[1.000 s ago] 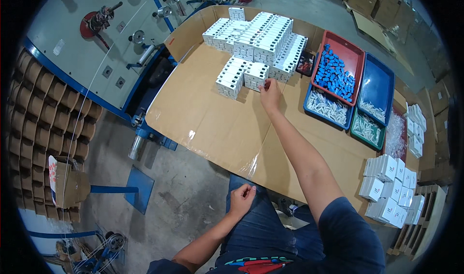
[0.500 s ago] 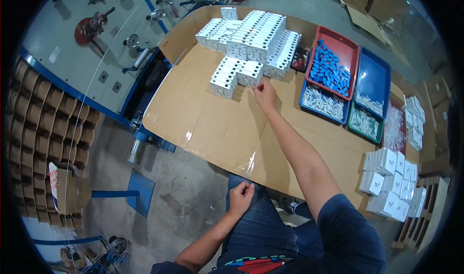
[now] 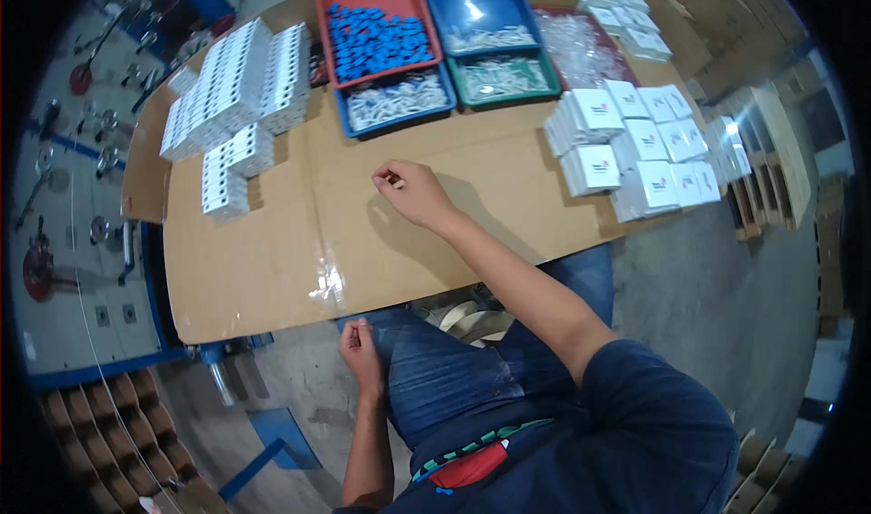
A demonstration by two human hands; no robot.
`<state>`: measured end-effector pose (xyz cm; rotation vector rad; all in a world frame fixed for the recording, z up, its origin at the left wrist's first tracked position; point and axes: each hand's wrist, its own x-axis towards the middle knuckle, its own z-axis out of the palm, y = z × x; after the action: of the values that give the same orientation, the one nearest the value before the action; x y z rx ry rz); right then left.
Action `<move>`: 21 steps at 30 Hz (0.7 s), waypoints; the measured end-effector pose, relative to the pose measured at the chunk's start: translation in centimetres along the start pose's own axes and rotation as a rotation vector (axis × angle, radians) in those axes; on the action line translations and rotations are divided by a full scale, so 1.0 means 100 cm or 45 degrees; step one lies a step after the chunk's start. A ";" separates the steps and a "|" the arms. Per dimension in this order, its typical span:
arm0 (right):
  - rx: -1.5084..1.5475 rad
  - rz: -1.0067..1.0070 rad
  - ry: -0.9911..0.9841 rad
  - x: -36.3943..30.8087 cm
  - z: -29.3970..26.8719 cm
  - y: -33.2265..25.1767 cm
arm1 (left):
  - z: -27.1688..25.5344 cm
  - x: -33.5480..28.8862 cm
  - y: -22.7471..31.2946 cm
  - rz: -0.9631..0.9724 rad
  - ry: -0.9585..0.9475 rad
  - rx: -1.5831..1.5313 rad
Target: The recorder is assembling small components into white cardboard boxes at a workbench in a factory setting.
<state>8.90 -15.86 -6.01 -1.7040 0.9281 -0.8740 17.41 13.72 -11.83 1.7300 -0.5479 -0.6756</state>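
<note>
My right hand (image 3: 413, 194) hovers over the middle of the cardboard tabletop (image 3: 281, 251), its fingers curled toward the thumb and no object showing in them. My left hand (image 3: 361, 349) rests by my thigh below the table's near edge, fingers folded in, nothing visible inside. To the left, small white boxes with dark square marks stand in a tall stacked block (image 3: 218, 83), with a lower group of the same boxes (image 3: 231, 174) in front. At the right lie several piles of flat white packets (image 3: 635, 146) with a small printed mark.
Beyond my right hand are a red tray (image 3: 328, 38) of blue pieces (image 3: 379, 47), a blue tray (image 3: 363, 131) and a green tray (image 3: 508, 98) of small white pieces, and a larger blue tray (image 3: 467, 6). Clear plastic bags (image 3: 576, 51) lie beside them. Machinery (image 3: 82, 242) stands left.
The view has swung to the right. My right hand has left the front group of white boxes and come back over the bare cardboard. The left hand stays low by my thigh.
</note>
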 end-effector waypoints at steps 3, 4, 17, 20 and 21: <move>-0.092 -0.028 0.096 -0.038 -0.061 -0.003 | 0.002 0.001 -0.005 0.059 -0.027 0.024; -0.171 -0.054 0.123 -0.049 -0.079 -0.002 | 0.001 0.001 -0.005 0.050 -0.042 0.031; -1.183 -0.150 0.840 -0.151 -0.246 0.042 | 0.028 -0.013 0.025 0.318 -0.330 0.406; -1.149 -0.105 0.812 -0.150 -0.251 0.060 | 0.044 -0.014 0.040 0.350 -0.418 0.433; -1.174 -0.104 0.786 -0.149 -0.251 0.066 | 0.049 -0.014 0.042 0.355 -0.415 0.436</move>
<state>-20.96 -14.46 -7.45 -2.2799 1.8967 -1.1518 12.89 10.20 -8.53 1.8173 -1.1652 -0.6955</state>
